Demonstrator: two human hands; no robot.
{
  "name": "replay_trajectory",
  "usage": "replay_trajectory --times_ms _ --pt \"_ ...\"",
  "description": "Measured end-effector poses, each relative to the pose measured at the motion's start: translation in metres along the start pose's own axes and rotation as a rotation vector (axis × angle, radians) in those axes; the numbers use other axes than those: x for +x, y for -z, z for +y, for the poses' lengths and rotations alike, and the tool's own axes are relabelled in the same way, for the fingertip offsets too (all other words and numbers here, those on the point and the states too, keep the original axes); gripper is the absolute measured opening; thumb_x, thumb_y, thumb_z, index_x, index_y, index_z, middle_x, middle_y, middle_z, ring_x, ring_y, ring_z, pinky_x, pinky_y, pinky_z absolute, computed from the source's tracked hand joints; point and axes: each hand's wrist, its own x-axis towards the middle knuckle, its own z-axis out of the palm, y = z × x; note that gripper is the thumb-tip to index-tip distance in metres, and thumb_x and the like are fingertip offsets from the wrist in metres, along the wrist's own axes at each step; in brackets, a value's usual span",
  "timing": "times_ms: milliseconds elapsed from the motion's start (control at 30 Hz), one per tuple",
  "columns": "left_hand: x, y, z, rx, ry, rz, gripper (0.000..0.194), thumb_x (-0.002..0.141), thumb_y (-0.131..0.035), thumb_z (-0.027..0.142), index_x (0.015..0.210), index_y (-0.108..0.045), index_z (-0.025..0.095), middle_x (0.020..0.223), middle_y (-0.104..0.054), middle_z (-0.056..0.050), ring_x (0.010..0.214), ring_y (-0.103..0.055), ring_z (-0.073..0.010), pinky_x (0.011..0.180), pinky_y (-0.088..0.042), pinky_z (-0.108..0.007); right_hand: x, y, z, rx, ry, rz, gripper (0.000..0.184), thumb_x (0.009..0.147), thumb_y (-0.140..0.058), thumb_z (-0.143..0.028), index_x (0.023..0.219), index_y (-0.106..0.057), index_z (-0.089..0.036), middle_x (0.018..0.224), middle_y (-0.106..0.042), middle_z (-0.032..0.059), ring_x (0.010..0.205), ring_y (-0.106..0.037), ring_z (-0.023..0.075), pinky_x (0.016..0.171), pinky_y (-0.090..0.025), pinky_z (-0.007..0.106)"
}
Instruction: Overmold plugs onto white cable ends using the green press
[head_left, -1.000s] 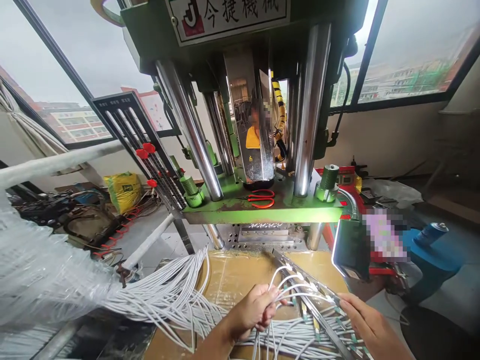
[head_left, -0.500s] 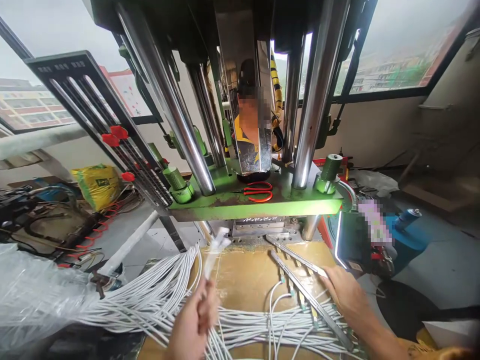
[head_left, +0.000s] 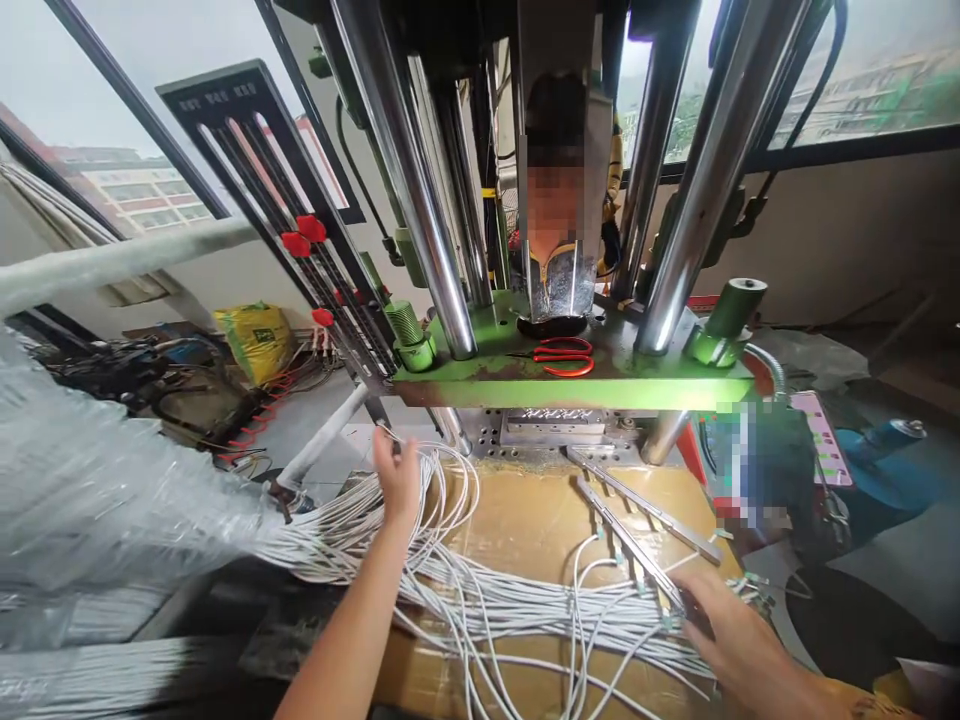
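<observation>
No text can be read. Left of the green press plate (head_left: 637, 392), the black slotted panel (head_left: 214, 88) bears three small groups of pale characters along its top, too blurred to read; farther left, the yellow bag (head_left: 251, 345) carries an illegible green print.

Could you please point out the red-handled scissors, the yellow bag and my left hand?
Red-handled scissors (head_left: 564, 357): head view, on the handles.
Yellow bag (head_left: 253, 342): head view, on its front.
Left hand (head_left: 399, 482): head view, on the back of the hand.
</observation>
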Motion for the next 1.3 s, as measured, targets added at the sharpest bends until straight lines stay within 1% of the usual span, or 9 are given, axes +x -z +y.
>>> replay_trajectory --times_ms 133,233,333,433,533,667,833,1033,1300 --pt "-0.086 -0.029 -0.014 0.014 0.009 -0.493 0.039 0.083 -0.063 0.028 0.121 -0.060 0.016 0.117 -0.063 -0.013 0.089 -0.065 -0.0223 0.074 -0.053 -0.033 0.000 0.010 -0.004 -0.057 -0.105 -0.063 0.034 0.082 -0.042 -0.028 0.111 -0.059 -0.027 0.107 -0.069 0.0072 0.094 -0.067 0.0262 0.079 -0.052 0.039" --pt "-0.125 -0.055 -0.018 0.182 -0.064 -0.884 0.057 0.081 -0.064 0.037 0.135 -0.052 0.022 0.128 -0.058 -0.013 0.088 -0.066 -0.0244 0.075 -0.055 -0.039 0.001 0.022 -0.009 -0.039 -0.193 -0.130 0.040 0.087 -0.036 -0.036 0.120 -0.055 -0.026 0.102 -0.072 0.0084 0.088 -0.070 0.0286 0.072 -0.054 0.040" --pt "-0.134 -0.078 -0.018 0.266 -0.159 -0.980 0.081 0.071 -0.073 0.042 0.143 -0.042 0.020 0.147 -0.042 -0.015 0.130 -0.044 -0.0351 0.107 -0.040 -0.048 0.007 0.030 -0.011 0.109 -0.130 -0.155 0.055 0.083 -0.043 -0.038 0.134 -0.050 -0.018 0.121 -0.067 0.0106 0.102 -0.067 0.0284 0.083 -0.055 0.036" --pt "-0.129 -0.091 -0.014 0.347 -0.129 -1.036 0.100 0.064 -0.077 0.047 0.148 -0.032 0.015 0.155 -0.027 -0.016 0.143 -0.023 -0.0356 0.119 -0.021 -0.051 0.013 0.033 -0.012 0.175 -0.118 -0.186 0.069 0.078 -0.055 -0.043 0.139 -0.047 -0.012 0.133 -0.059 0.0113 0.118 -0.058 0.0307 0.095 -0.051 0.038" --pt "-0.120 -0.090 -0.010 0.347 -0.090 -1.063 0.110 0.058 -0.082 0.047 0.149 -0.029 0.013 0.155 -0.024 -0.019 0.144 -0.020 -0.0368 0.119 -0.021 -0.052 0.021 0.033 -0.011 0.241 -0.042 -0.181 0.070 0.080 -0.057 -0.050 0.139 -0.049 -0.013 0.139 -0.052 0.0095 0.129 -0.047 0.0305 0.104 -0.045 0.040" --pt "-0.104 -0.076 -0.013 0.177 -0.065 -1.024 0.094 0.062 -0.081 0.045 0.144 -0.040 0.021 0.155 -0.027 -0.016 0.134 -0.041 -0.0339 0.106 -0.043 -0.045 0.041 0.035 -0.011 0.366 0.086 -0.207 0.064 0.084 -0.058 -0.051 0.141 -0.047 -0.023 0.144 -0.046 0.0048 0.134 -0.041 0.0273 0.107 -0.041 0.038" --pt "-0.072 -0.070 -0.015 0.262 -0.301 -0.760 0.078 0.064 -0.080 0.045 0.133 -0.054 0.023 0.145 -0.043 -0.011 0.131 -0.043 -0.0288 0.111 -0.039 -0.041 0.102 0.044 -0.022 0.258 0.148 -0.207 0.061 0.082 -0.062 -0.050 0.137 -0.051 -0.027 0.135 -0.058 0.0064 0.124 -0.053 0.0293 0.103 -0.046 0.044" --pt "-0.014 -0.110 -0.012 0.425 -0.268 -0.511 0.057 0.068 -0.075 0.051 0.111 -0.069 0.014 0.113 -0.066 -0.015 0.106 -0.061 -0.0293 0.095 -0.048 -0.041 0.204 0.050 -0.041 0.120 0.222 0.133 0.049 0.085 -0.056 -0.050 0.121 -0.064 -0.018 0.119 -0.067 0.0108 0.114 -0.059 0.0301 0.099 -0.046 0.045" --pt "0.036 -0.153 -0.024 0.440 -0.229 -0.594 0.028 0.070 -0.077 0.040 0.084 -0.074 0.015 0.106 -0.072 -0.012 0.108 -0.060 -0.0298 0.099 -0.042 -0.041 0.282 0.056 -0.037 0.104 0.214 0.210 0.037 0.091 -0.055 -0.045 0.116 -0.061 -0.020 0.124 -0.062 0.0087 0.110 -0.059 0.0233 0.097 -0.046 0.047"
